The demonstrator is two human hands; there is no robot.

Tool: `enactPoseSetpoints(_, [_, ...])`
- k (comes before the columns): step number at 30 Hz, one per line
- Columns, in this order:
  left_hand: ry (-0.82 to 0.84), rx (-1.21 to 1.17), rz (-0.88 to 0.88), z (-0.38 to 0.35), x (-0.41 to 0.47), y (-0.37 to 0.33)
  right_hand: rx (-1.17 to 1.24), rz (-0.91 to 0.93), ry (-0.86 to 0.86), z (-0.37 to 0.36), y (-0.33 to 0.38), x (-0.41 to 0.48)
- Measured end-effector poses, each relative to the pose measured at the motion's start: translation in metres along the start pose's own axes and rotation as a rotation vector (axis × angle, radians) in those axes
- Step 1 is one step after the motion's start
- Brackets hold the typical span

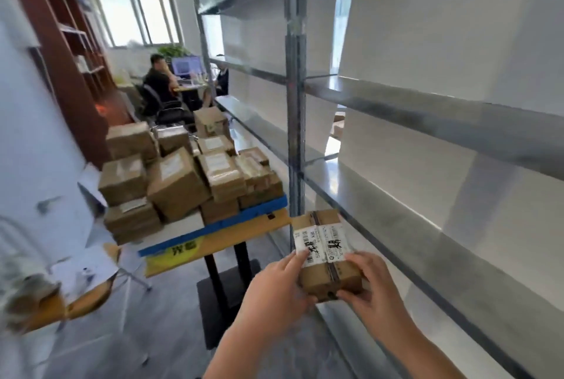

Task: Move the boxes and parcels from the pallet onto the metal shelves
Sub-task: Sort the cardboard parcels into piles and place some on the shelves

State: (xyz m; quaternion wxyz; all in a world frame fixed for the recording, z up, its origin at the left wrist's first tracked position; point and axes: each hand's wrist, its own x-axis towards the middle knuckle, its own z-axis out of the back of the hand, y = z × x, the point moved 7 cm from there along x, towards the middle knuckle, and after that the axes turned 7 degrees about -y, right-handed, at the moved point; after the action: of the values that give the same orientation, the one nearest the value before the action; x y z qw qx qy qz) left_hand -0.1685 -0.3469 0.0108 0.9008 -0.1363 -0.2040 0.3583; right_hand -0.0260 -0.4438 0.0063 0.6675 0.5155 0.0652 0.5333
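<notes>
A small cardboard box (328, 249) with a white shipping label and dark strapping is held in front of me, close to the upright post (296, 122) of the metal shelves (427, 110). My left hand (274, 296) grips its left near corner and my right hand (374, 290) grips its right near side. The box hovers just in front of a bare lower shelf (412, 220). To the left, several brown cardboard boxes (180, 183) are piled on a blue-edged board (213, 226) set on a black pedestal stand.
The shelf boards in view hold nothing. A person sits at a desk (186, 85) with a monitor at the back. A dark wooden bookcase (73, 52) lines the left wall. Blurred paper and cardboard (61, 287) lie at the lower left. Grey floor runs between the stand and the shelves.
</notes>
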Motion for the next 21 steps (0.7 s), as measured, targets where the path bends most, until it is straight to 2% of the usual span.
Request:
enactPoseSetpoints(3, [-0.017,0.025,0.114,0.014,0.013,0.061,-0.039,0.059,0.109,-0.063,0.004,0.041])
enactPoseSetpoints(7, [-0.066,0.086,0.216,0.033,0.043,0.141,0.064,0.085,0.24,-0.147,0.005,0.104])
enactPoseSetpoints(17, [-0.227,0.187,0.42,0.116,0.131,0.309,0.11,0.281,0.381,-0.321,0.047,0.271])
enactPoseSetpoints(21, [-0.282,0.197,0.523,0.135,0.15,0.361,0.111,0.293,0.404,-0.377,0.067,0.309])
